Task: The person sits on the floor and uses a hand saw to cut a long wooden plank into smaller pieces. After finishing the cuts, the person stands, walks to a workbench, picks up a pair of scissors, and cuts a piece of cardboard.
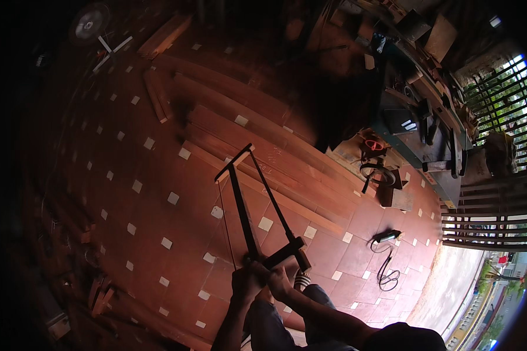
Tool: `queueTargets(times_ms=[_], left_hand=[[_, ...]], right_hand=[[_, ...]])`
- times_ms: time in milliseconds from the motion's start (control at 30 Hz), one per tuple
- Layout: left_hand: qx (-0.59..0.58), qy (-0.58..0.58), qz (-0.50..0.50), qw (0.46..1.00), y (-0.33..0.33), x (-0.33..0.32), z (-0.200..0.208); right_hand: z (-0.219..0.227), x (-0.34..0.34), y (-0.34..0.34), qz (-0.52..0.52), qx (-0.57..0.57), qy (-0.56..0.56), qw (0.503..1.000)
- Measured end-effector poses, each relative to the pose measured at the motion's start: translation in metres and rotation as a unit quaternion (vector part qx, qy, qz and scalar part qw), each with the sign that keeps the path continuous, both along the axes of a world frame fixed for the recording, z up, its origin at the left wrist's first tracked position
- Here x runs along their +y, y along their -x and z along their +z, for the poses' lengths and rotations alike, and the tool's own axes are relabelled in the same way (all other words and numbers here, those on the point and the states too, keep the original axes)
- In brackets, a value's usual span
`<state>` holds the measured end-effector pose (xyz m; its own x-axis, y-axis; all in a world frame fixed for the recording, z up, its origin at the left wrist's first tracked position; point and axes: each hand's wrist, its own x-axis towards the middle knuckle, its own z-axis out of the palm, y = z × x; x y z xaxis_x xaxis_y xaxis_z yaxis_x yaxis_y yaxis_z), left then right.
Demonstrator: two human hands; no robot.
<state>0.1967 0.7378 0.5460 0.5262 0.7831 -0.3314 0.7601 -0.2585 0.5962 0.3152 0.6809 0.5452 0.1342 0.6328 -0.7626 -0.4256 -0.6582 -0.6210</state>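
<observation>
A wooden frame saw (244, 212) stands out in front of me, its short far crosspiece pointing away over the floor. A thin line, which looks like the blade, runs down its left side; a thicker dark strand runs down the right. My left hand (249, 281) is closed round the near end of the frame, low on the left. Right beside it, my right hand (280, 283) is closed on the near crosspiece; its fingers are partly in shadow. Beyond the saw, long reddish planks (269, 158) lie on the tiled floor.
At the right, a green power tool (386, 236) with a coiled cord lies on the floor. A cluttered workbench (445, 175) and a machine with a handwheel (377, 174) stand at the far right. More timber (165, 36) lies at the far left, near a round disc (89, 24).
</observation>
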Motion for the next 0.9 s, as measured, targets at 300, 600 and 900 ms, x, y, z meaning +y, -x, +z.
queueTargets(times_ms=[300,600,900], left_hand=[[-0.228,-0.085,-0.114,0.963,-0.051,0.193,0.061],[-0.049,0.024,0.175,0.983,0.074,0.253,-0.013],[-0.228,0.004,0.036,0.973,-0.089,0.474,0.082]], right_hand=[[0.037,0.163,-0.071,-0.294,0.089,-0.112,0.945],[0.006,0.281,-0.169,-0.091,-0.168,-0.077,0.979],[0.051,0.500,-0.150,-0.209,0.019,-0.076,0.975]])
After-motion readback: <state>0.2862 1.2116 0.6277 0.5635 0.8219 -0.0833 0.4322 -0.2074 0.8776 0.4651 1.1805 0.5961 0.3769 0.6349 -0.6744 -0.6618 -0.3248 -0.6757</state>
